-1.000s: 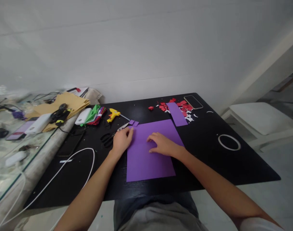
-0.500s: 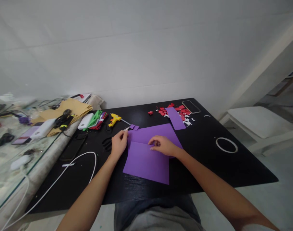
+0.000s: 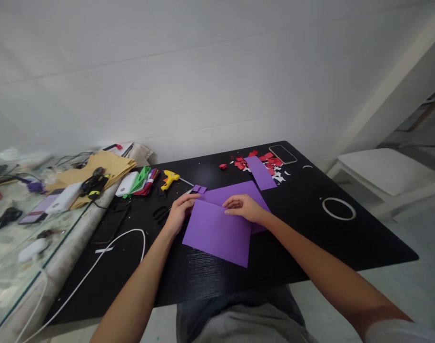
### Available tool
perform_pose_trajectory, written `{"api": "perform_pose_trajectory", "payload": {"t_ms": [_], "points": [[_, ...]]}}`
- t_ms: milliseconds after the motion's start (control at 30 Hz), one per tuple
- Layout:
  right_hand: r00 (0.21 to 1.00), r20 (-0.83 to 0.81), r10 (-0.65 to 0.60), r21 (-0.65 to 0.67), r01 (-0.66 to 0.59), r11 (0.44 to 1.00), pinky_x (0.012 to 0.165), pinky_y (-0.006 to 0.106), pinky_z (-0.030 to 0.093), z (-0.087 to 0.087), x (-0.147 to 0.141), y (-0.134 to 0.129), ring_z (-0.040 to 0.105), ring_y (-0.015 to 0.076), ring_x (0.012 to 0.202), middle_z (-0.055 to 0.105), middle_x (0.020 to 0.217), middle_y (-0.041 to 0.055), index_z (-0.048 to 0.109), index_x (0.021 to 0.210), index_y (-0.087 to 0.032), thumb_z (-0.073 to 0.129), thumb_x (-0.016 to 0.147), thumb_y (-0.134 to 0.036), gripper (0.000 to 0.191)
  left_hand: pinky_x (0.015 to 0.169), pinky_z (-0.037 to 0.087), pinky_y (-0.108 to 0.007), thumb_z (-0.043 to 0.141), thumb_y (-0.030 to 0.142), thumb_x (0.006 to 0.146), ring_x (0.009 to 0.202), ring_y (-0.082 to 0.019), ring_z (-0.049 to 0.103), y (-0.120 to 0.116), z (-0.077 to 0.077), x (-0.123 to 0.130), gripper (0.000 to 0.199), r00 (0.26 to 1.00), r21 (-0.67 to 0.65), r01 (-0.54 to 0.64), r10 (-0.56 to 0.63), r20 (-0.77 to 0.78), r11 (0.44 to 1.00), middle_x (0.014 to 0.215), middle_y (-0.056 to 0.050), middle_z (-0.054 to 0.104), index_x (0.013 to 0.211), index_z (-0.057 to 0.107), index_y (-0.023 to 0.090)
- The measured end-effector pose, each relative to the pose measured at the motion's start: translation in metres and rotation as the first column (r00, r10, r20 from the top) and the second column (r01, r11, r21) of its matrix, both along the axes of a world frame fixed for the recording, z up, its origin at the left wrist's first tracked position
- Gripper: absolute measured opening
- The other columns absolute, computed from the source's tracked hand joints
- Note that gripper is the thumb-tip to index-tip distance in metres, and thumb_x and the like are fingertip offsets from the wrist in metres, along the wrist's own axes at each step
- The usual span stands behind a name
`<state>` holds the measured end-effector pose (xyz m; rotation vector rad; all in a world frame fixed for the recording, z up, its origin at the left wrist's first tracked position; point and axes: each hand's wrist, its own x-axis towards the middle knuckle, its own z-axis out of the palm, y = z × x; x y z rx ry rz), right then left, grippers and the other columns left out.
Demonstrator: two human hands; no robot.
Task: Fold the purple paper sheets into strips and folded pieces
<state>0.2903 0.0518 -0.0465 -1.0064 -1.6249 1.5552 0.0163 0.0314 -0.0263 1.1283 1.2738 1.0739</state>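
Observation:
A smaller purple paper sheet (image 3: 217, 233) lies tilted over a larger purple sheet (image 3: 239, 190) on the black table. My left hand (image 3: 180, 213) has its fingers together at the upper left corner of the smaller sheet. The top edge of that same sheet is pinched by my right hand (image 3: 246, 209), with the thumb in front and fingers bent. Black-handled scissors (image 3: 161, 215) lie just left of my left hand, blades partly hidden by it. Small purple paper pieces (image 3: 199, 189) sit beyond its fingertips.
A yellow glue gun (image 3: 170, 179) rests near stacked coloured paper (image 3: 146, 182). Red and white scraps (image 3: 272, 164) lie under a purple strip (image 3: 260, 173) by a phone (image 3: 282, 155). A tape ring (image 3: 339, 209) is at right; a white cable (image 3: 96, 262) crosses the left side.
The smaller sheet's upper left corner has risen to my left hand, whose fingers have shifted right onto it. My right hand keeps its hold on the top edge. The view has tilted slightly.

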Motion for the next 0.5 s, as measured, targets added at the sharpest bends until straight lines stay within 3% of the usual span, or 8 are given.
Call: {"api": "perform_pose_trajectory", "payload": {"t_ms": [267, 500], "points": [[1.0, 0.003, -0.021, -0.032, 0.021, 0.999, 0.1, 0.042, 0.054, 0.0038, 0.0026, -0.0006, 0.075, 0.0227, 0.098, 0.08, 0.094, 0.0058, 0.08, 0.095, -0.019, 0.087, 0.072, -0.038, 0.03, 0.065, 0.044, -0.026, 0.072, 0.023, 0.061, 0.069, -0.015, 0.06, 0.0012, 0.0018, -0.0033, 0.038, 0.974, -0.061, 0.093, -0.078, 0.214, 0.994, 0.08, -0.005, 0.073, 0.097, 0.082, 0.015], [1.0, 0.0, -0.019, -0.047, 0.019, 0.999, 0.1, 0.04, 0.052, 0.0058, 0.0015, -0.0025, 0.074, 0.0213, 0.094, 0.079, 0.091, 0.0044, 0.079, 0.092, -0.02, 0.085, 0.074, -0.036, 0.025, 0.067, 0.048, -0.027, 0.066, 0.018, 0.059, 0.072, -0.016, 0.064, 0.0001, 0.0046, -0.0069, 0.044, 0.947, -0.07, 0.182, -0.155, 0.283, 0.981, 0.091, -0.007, 0.078, 0.1, 0.081, 0.016]]}}
